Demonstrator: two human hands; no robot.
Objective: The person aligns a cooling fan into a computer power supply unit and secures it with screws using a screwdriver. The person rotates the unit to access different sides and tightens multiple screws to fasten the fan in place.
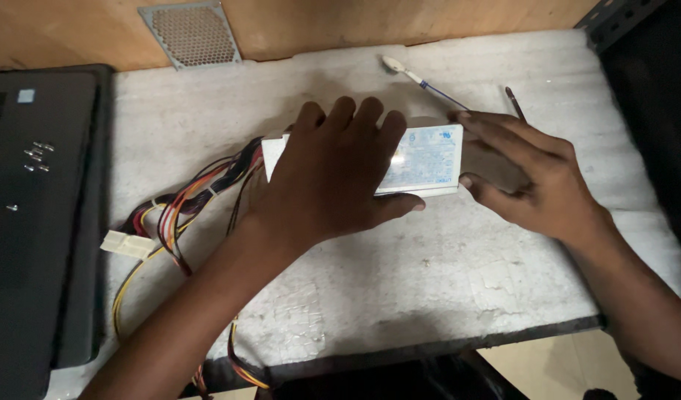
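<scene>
The left forearm enters from the lower edge, nearest the viewer, and leads up to the left hand (333, 178), which lies flat, palm down, across the top of a silver-grey power supply box (422, 159); the fingers are spread over the lid and the thumb runs along its near edge, a press that pins the box rather than a closed grip. The right hand (529, 174) meets the box's right end, fingers extended along the far corner and thumb at the near corner, so this grip is open and bracing the end face, apparently to keep the box from sliding sideways. The box sits near the middle of the desk (429, 274), on a worn white foam sheet. A bundle of coloured wires (199, 196) trails from the box's left end, loops toward the near desk edge and carries a pale plastic connector (127, 244), laid clear of both hands. Beyond the box lie a cotton swab (418, 78) and a thin dark stick (515, 104), apart from each other. A dark flat panel (44, 222) at left carries several small screws (35, 157), seemingly parked there to prevent loss. A perforated vent grille (191, 33) leans against the wooden backing.
</scene>
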